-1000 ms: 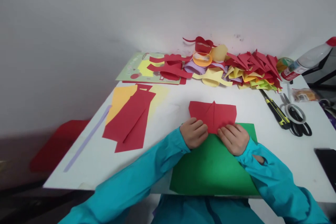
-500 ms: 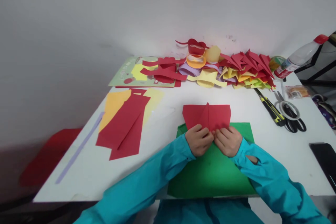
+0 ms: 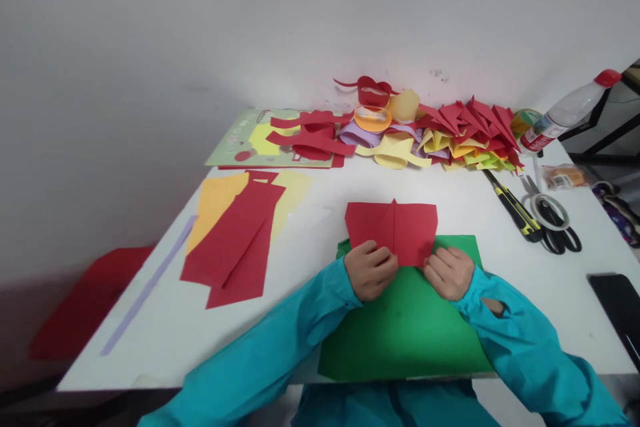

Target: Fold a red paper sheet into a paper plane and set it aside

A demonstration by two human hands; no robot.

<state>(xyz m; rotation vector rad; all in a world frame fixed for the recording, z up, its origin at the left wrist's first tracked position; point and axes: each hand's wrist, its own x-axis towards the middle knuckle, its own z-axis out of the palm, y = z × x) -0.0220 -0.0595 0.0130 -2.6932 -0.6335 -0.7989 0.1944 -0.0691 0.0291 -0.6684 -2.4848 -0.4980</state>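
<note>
A folded piece of red paper with a raised crease down its middle lies over the far part of a green sheet. My left hand is closed on the paper's near edge, left of the crease. At the near right corner, my right hand has its fingers curled on the same red paper. Both thumbs are mostly hidden. The green sheet runs under my hands to the table's front edge.
Red paper offcuts and a purple strip lie to the left. Folded red pieces are heaped by the wall. On the right are a utility knife, scissors, a tape roll, a bottle and a black phone.
My hands have moved apart along the near edge of the red paper, the right one outward to its corner. More of the paper beside the crease shows now.
</note>
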